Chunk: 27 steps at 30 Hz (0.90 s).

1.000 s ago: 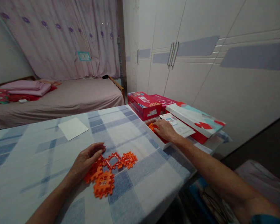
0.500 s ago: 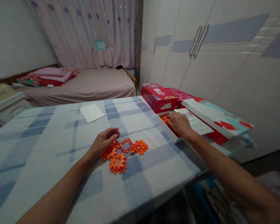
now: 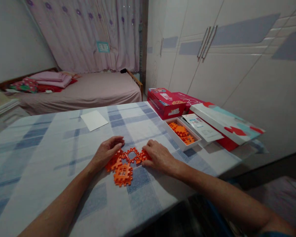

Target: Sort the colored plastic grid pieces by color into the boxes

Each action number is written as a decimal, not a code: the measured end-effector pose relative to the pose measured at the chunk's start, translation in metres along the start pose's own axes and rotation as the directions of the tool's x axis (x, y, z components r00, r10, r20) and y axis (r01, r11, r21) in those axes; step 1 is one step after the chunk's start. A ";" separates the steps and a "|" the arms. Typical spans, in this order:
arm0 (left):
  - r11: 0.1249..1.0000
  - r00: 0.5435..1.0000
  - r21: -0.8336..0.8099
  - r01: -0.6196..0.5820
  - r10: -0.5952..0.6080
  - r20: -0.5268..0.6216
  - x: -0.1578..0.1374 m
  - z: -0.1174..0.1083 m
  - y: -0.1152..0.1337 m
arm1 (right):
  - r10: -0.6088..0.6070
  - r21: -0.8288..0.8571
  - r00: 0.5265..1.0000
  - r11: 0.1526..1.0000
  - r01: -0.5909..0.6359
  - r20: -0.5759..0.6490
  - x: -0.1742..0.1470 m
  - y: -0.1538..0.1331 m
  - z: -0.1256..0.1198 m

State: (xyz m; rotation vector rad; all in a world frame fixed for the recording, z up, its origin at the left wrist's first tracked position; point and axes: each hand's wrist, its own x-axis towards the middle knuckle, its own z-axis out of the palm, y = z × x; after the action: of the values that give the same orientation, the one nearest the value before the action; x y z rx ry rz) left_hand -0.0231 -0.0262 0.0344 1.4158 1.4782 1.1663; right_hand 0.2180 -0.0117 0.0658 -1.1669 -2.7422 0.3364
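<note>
Several orange plastic interlocking building pieces with toothed edges lie in a small group on the table, among them a square open frame [image 3: 132, 155] and a piece with a window grid [image 3: 123, 174]. My left hand [image 3: 106, 153] rests at the group's left edge, fingers loosely curved and thumb apart, partly covering the pieces there. At the right edge, my right hand [image 3: 160, 158] has its thumb and fingers around an orange building piece [image 3: 144, 156], mostly hidden by the fingers. More orange pieces [image 3: 181, 131] fill a white open box to the right.
The white box [image 3: 196, 142] stands beside a printed leaflet [image 3: 204, 129]. Behind are a red box [image 3: 162, 107] and a long white, red and blue box [image 3: 227, 123]. A white card [image 3: 94, 120] lies on the checked tablecloth [image 3: 64, 141]. A bed [image 3: 101, 89] stands beyond the table.
My right hand has left the white box and moved left to the orange group on the table. My left hand stays beside the pieces. The view has shifted slightly.
</note>
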 end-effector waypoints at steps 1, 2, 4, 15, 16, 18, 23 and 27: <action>1.000 1.000 0.000 0.003 -0.003 0.002 0.000 0.000 0.000 | 0.005 -0.002 1.000 1.000 -0.005 -0.015 0.001 0.000 0.002; 1.000 1.000 -0.002 0.005 -0.005 0.002 0.001 0.000 -0.001 | 0.012 0.006 0.999 1.000 -0.011 -0.030 0.002 0.001 0.004; 1.000 1.000 -0.013 0.009 -0.009 -0.004 0.001 0.000 0.000 | 0.030 0.037 0.998 0.999 -0.028 -0.052 0.003 0.004 0.006; 0.999 0.999 0.029 0.038 -0.038 -0.021 -0.001 0.001 0.008 | 0.071 0.435 0.992 0.900 -0.017 -0.108 0.001 0.007 0.013; 0.999 0.999 0.034 0.033 -0.032 -0.018 0.000 0.000 0.006 | 0.075 0.469 0.990 0.883 -0.009 -0.122 0.000 0.009 0.008; 0.999 1.000 0.034 0.021 -0.021 -0.014 0.000 -0.001 0.002 | 0.109 0.519 0.977 0.855 0.003 -0.184 -0.004 0.018 -0.006; 1.000 1.000 0.008 0.011 -0.011 -0.016 0.000 -0.001 0.000 | 0.310 0.437 0.854 0.893 -0.109 -0.419 -0.024 0.072 -0.054; 1.000 1.000 0.005 0.014 -0.014 -0.013 0.000 -0.001 0.001 | 0.415 0.217 0.807 0.910 -0.354 -0.421 -0.043 0.112 -0.075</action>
State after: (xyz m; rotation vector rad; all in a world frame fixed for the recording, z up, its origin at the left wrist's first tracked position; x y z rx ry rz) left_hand -0.0232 -0.0268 0.0359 1.4021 1.4990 1.1661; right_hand 0.3414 0.0439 0.1072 -1.5374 -2.0390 0.2343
